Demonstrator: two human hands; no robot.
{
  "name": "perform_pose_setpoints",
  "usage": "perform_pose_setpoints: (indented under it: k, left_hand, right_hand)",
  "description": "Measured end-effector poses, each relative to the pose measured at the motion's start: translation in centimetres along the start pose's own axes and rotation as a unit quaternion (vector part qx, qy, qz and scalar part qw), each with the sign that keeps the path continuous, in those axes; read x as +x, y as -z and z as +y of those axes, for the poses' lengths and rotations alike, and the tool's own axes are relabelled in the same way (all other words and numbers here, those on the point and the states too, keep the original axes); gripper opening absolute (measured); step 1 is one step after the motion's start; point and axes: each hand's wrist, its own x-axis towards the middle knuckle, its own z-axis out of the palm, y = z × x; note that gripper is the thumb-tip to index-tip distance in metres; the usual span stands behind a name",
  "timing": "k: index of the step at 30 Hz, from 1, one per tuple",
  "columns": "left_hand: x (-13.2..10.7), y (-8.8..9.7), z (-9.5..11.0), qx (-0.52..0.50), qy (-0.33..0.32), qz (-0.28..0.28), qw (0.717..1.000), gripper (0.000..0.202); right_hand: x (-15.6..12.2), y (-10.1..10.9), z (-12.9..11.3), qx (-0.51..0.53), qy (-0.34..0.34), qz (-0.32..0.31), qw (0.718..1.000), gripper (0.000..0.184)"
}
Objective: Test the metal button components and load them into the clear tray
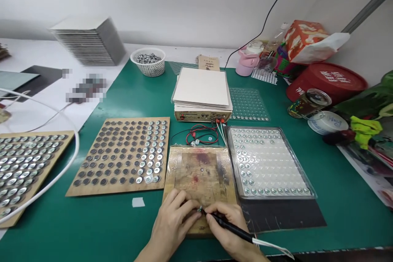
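Seen from above, 2 hands work at 6 o'clock on 1 stained wooden board (pixel 196 172). The right hand (pixel 227 225) grips 1 black corded pen tool (pixel 230 226), its tip at 1 small metal disc (pixel 199 209), pinched by the left hand's (pixel 172 223) curled fingers. At 9 o'clock lie 2 disc-filled wooden panels (pixel 80 186), and at 3 o'clock 1 clear plastic tray (pixel 276 129).

The left hand (pixel 170 223) and right hand (pixel 229 225) are bare, slim-fingered and short-nailed, the forearms (pixel 147 254) uncovered too.
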Motion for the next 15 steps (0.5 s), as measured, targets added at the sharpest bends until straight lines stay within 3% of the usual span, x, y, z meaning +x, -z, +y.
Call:
perform_pose_setpoints:
  k: [11,13,15]
  left_hand:
    - [-0.1,-0.2,0.3,0.014,0.002,-0.005,1.0,0.012]
    - [0.6,0.9,-0.3,0.008,-0.011,-0.005,1.0,0.016]
    - [2.1,3.2,-1.9,0.022,-0.01,0.004,1.0,0.021]
  right_hand:
    - [-0.5,-1.4,-0.3,-0.099,0.031,0.034,0.994,0.018]
    - [-0.7,-1.3,0.1,-0.091,0.041,0.04,0.994,0.02]
    - [-0.8,-1.1,0.6,-0.071,0.065,0.052,0.994,0.02]
